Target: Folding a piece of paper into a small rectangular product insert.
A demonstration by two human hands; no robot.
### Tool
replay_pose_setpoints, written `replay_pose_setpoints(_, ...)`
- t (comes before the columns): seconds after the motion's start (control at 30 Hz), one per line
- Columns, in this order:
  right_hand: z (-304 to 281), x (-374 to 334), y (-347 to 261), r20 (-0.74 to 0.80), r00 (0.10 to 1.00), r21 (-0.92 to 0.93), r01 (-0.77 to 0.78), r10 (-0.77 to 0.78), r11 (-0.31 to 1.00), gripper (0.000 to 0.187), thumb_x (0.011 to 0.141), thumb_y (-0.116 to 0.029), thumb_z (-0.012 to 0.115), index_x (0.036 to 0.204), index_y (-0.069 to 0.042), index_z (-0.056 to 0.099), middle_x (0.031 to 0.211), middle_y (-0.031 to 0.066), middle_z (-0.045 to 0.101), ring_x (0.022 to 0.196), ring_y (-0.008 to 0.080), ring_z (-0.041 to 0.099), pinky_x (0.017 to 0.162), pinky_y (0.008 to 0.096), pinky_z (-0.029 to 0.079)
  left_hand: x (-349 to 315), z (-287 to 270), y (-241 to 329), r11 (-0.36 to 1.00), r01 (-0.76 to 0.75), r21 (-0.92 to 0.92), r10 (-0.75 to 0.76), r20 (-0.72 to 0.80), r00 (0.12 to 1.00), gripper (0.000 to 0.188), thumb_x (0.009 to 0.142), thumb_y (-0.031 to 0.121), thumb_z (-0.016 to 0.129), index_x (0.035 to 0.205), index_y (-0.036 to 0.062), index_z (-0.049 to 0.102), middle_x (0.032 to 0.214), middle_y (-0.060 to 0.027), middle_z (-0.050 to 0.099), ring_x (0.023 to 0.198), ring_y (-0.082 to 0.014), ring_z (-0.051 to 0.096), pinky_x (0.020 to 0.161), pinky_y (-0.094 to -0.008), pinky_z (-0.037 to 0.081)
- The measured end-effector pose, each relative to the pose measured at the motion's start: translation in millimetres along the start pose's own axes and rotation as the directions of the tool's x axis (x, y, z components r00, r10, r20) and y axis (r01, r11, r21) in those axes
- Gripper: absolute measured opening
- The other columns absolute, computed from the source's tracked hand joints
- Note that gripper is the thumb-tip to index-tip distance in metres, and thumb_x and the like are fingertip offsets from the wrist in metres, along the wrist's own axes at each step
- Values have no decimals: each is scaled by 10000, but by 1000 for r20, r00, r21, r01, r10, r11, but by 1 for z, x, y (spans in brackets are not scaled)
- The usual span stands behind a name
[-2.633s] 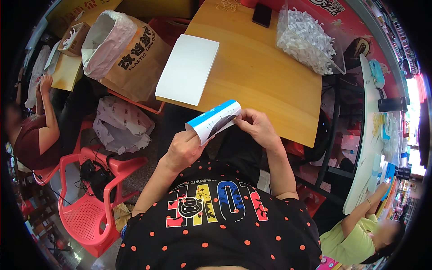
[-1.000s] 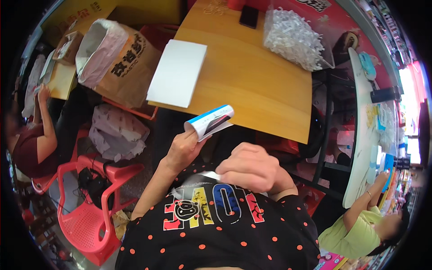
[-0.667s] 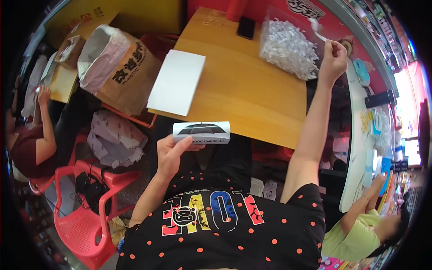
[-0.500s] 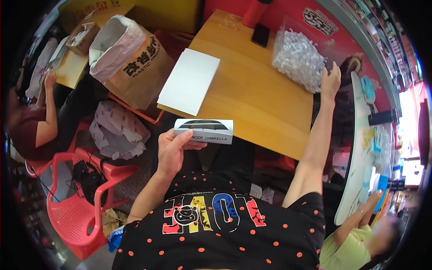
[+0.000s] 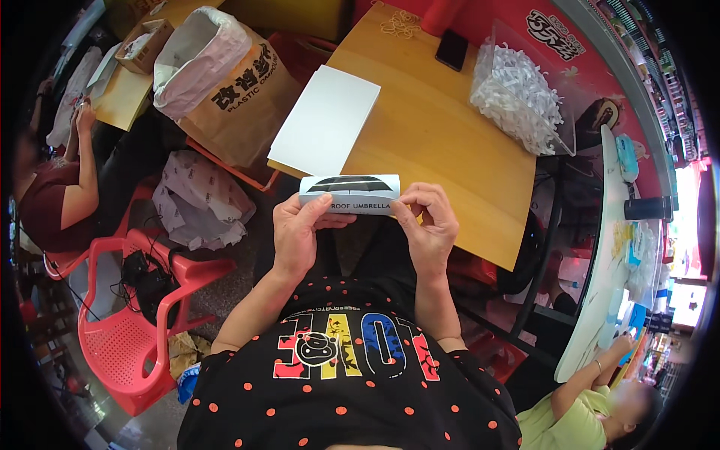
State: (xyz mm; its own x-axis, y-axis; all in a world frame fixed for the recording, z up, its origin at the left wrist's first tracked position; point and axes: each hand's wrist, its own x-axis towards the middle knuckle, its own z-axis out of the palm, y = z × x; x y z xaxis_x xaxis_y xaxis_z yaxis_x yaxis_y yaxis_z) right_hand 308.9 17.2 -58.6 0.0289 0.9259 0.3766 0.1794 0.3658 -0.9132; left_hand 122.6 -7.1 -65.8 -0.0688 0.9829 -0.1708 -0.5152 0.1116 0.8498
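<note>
A small curved white printed sleeve (image 5: 358,187) with a picture of a black umbrella is held level in front of my body, just off the table's near edge. My left hand (image 5: 295,236) is closed around its left end, thumb on the printed face and fingers behind. At the right end, my right hand (image 5: 433,225) pinches the edge between thumb and fingertips. Whether anything small is also in that pinch cannot be made out. Just beyond the sleeve, a stack of white sheets (image 5: 324,120) lies on the wooden table (image 5: 420,120).
A clear bag of white strips (image 5: 517,97) lies at the table's far right, near a dark phone (image 5: 451,50) and loose rubber bands (image 5: 400,24). A large brown paper sack (image 5: 247,112) and a red chair (image 5: 124,352) stand left. Co-workers sit on both sides.
My right hand has come back from the bag of white strips to the sleeve's right end. My left hand keeps its hold on the sleeve, which sits slightly higher in view.
</note>
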Motion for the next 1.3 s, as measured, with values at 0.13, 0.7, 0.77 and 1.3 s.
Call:
replay_pose_setpoints(0.13,5,-3,-2,0,988,127,-155,156,980,77,772,13,702,810,-2,637,836,45,635,663,70,538,612,213,441,-1,-5,-3,998,-57,36,57,13,998,255,911,126,524,995,-93,623,868,-203,676,718,-252,689,675,-309,564)
replay_pose_setpoints(0.7,24,-11,4,316,791,559,-601,524,571,250,817,34,646,1048,33,551,857,98,635,457,68,497,382,166,396,-9,-4,-18,983,-138,123,129,80,988,207,915,78,542,1013,-79,636,930,-120,666,813,-153,646,725,-273,534)
replay_pose_setpoints(0.77,25,-15,10,301,811,561,-576,502,594,238,817,46,642,1041,36,564,858,97,637,480,60,498,381,173,396,-8,-3,-17,985,-111,130,99,92,991,202,910,68,552,1034,-70,631,935,-115,666,814,-148,645,730,-265,536)
replay_pose_setpoints(1.3,21,-21,19,276,832,594,-541,481,595,143,908,-39,554,1018,48,583,860,99,643,415,66,454,355,181,346,5,-19,-23,991,109,81,-116,91,989,224,896,164,609,998,-36,623,815,-92,672,617,-152,650,542,-217,511)
